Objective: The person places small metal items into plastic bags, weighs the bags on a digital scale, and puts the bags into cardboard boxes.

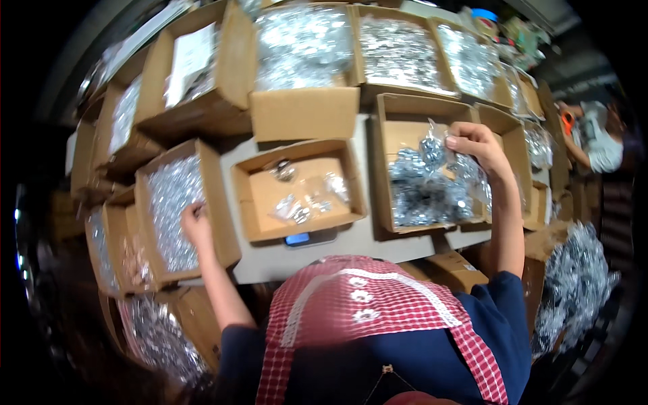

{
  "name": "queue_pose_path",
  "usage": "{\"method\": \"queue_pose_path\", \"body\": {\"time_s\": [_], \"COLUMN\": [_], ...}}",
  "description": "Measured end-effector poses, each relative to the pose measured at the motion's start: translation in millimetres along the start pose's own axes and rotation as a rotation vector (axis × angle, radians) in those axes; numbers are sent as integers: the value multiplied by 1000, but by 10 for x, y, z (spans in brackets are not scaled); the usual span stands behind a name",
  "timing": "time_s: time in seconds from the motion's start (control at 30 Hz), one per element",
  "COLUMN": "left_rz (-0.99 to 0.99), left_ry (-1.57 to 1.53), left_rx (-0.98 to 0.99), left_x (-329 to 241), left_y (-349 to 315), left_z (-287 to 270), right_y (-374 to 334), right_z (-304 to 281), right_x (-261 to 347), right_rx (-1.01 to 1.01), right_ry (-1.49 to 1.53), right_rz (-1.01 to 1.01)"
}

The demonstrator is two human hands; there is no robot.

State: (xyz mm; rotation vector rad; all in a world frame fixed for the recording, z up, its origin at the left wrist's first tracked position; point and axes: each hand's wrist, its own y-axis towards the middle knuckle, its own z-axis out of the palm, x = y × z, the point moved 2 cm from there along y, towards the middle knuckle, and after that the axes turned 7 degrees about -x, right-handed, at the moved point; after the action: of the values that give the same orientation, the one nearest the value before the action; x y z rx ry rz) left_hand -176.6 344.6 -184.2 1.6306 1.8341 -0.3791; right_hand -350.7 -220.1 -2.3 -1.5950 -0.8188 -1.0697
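Observation:
My right hand [476,147] is raised over a cardboard box [386,162] at right of centre. Its fingers pinch a clear plastic bag [433,150] with shiny metal pieces inside. Beneath it, that box holds a heap of similar bags [422,196]. On the left, my left hand [196,224] reaches over the right part of a box filled with small silver metal parts [172,216]. Its fingers are curled together, and whatever they hold is too small to make out. Between the hands stands a shallow cardboard box [253,189] with a few small bags and loose metal pieces in it.
A device with a lit blue display [297,239] shows under the shallow box's front edge. Open boxes of silver parts [398,50] line the back and left. At far right, another person's hand [574,110] is near orange-handled scissors [567,123]. Bagged metal parts [574,290] bulge at lower right.

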Motion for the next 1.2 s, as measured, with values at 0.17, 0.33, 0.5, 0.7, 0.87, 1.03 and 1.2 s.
{"method": "queue_pose_path", "body": {"time_s": [0.17,0.33,0.5,0.7,0.87,1.03,1.2], "left_rz": [27,70,64,435,293,-422,-472], "left_ry": [-32,33,124,188,-511,-1463,-698], "left_rx": [-68,-16,76,224,287,257,96], "left_x": [-254,-210,-432,-410,-182,18,1138], "left_y": [-32,-69,101,670,911,1436,1955], "left_z": [35,-26,-240,-232,-355,-1205,-1707], "right_y": [245,411,336,-153,-569,-520,-360], "right_z": [1072,1797,1413,507,767,898,873], "right_x": [100,-41,-523,-1603,-1815,-1946,-1976], "right_rx": [145,115,-169,-449,-640,-847,-869], "right_ry": [68,-394,-230,-134,-85,-435,-511], "right_rz": [-147,-319,-225,-89,-229,-195,-169]}}
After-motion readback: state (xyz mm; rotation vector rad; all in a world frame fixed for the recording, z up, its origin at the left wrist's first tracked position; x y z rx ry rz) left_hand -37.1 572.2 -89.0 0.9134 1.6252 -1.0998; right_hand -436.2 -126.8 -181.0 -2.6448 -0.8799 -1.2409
